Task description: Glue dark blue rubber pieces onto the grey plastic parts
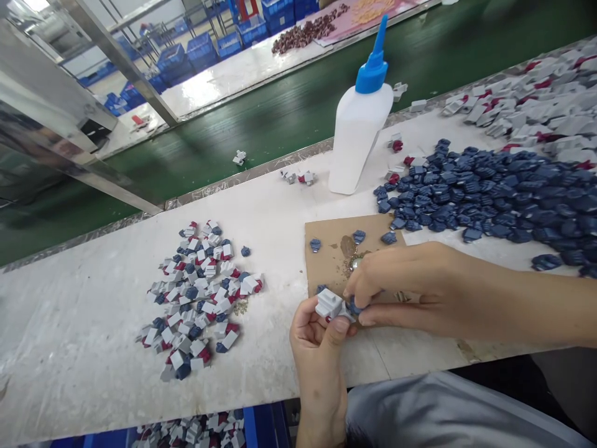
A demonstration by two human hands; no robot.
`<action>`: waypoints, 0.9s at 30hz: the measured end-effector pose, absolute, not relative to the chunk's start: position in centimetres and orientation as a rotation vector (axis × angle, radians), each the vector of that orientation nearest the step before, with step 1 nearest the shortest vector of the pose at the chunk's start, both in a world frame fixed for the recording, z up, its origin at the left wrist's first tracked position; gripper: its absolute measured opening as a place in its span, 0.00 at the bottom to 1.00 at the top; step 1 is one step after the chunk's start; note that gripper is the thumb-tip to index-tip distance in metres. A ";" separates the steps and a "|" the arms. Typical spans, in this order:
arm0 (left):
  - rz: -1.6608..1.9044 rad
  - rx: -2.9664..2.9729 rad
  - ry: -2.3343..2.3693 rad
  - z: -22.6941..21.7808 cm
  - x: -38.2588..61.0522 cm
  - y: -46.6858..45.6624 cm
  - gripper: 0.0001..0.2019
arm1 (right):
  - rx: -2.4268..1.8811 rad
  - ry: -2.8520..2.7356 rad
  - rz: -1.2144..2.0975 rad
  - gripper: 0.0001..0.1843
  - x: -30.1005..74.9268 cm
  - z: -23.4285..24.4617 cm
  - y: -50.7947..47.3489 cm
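Note:
Between the thumb and fingers of my left hand (321, 348) is a small grey and dark red plastic part (330, 303). My right hand (415, 289) pinches a small dark blue plastic piece (355, 306) against the side of that grey part; its fingertips partly hide the piece. Beneath both hands lies a brown cardboard sheet (321, 264) with a few loose blue pieces (359, 236) and a wet-looking smear on it. Behind the cardboard stands a white bottle (359, 130) with a blue nozzle cap.
To the right spreads a heap of blue pieces (489, 193), with a pile of grey and red parts (536, 106) behind. Joined grey, red and blue parts (196, 292) lie at left. A green conveyor belt (280, 118) runs behind the table (84, 323). Below is a blue bin (254, 426).

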State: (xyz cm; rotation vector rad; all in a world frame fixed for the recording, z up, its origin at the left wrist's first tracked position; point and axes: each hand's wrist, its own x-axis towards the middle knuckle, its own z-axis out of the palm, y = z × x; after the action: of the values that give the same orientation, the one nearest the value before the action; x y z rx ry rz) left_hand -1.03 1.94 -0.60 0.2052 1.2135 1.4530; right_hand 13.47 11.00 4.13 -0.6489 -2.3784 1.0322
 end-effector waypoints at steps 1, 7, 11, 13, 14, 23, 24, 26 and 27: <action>1.452 0.220 1.208 -0.7 -1.1 1.9 0.15 | -0.650 -2.366 1.034 0.07 13.4 4.1 10.9; 1.465 0.211 1.168 -1.1 -0.6 1.7 0.16 | -0.757 -2.217 1.081 0.09 13.0 3.4 9.8; 1.467 0.271 1.175 -1.0 -0.4 1.6 0.16 | -0.816 -2.106 1.115 0.12 13.2 2.9 9.6; 1.454 0.358 1.192 -0.8 -0.3 1.6 0.15 | -0.891 -1.916 1.159 0.20 13.0 3.1 9.8; 1.448 0.389 1.204 -0.7 -0.2 1.7 0.14 | -0.930 -1.784 1.200 0.22 12.7 3.3 10.0; 1.512 0.537 1.297 -1.3 1.3 1.7 0.12 | -0.955 -1.200 1.895 0.33 8.9 3.4 9.0; 1.519 0.551 1.295 -1.4 1.4 1.6 0.13 | -0.928 -1.184 1.892 0.33 8.9 3.3 8.7; 1.518 0.580 1.292 -1.6 1.6 1.4 0.14 | -0.884 -1.171 1.871 0.33 9.2 3.0 8.4; 1.514 0.588 1.295 -1.7 1.7 1.3 0.14 | -0.875 -1.175 1.856 0.33 9.2 2.9 8.2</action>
State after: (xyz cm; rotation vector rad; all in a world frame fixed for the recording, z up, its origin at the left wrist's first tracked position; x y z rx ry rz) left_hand 1.66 1.35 -1.70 0.5879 1.2949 1.5142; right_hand 9.20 8.24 2.88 -0.8750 -1.1751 1.8562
